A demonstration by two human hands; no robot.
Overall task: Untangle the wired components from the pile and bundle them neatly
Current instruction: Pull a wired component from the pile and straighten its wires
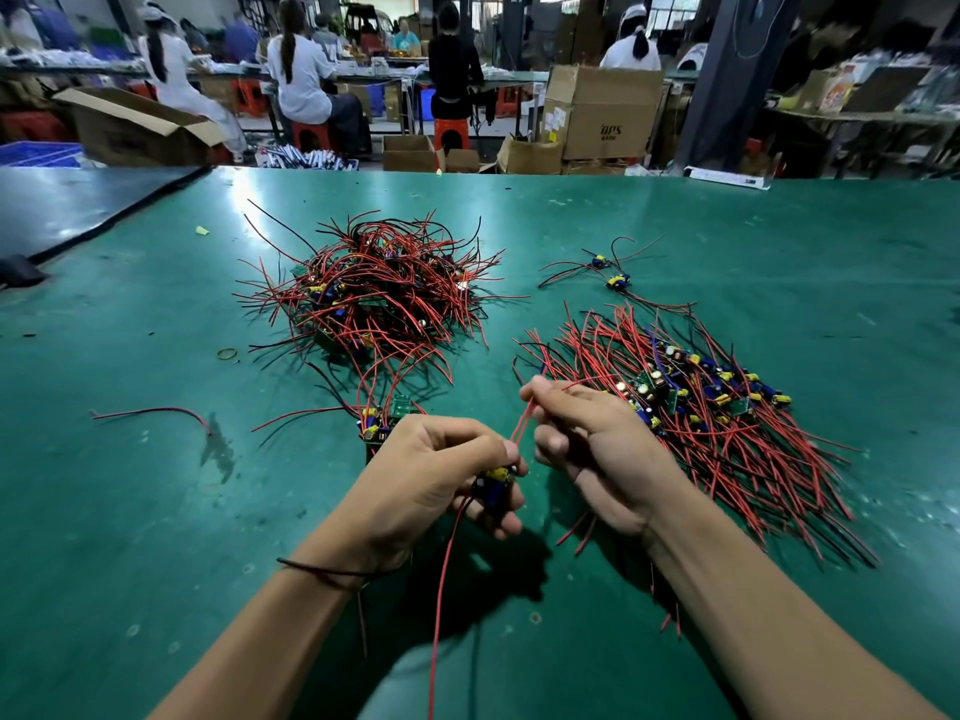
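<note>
- the small wired circuit board with blue and yellow parts (496, 483) is pinched in the left hand (431, 475), over the green tabletop (156, 511)
- right hand (597, 449) pinches its thin red wires (521, 426), pulled upward
- tangled pile of red-wired boards (374, 298) sits further back
- straightened spread of red-wired boards (701, 407) lies beside the right hand
- yellow rubber band (227, 353) is off to the left

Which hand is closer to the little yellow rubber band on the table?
Left. The left hand sits down-right of the rubber band; the right hand is even farther right.
</note>
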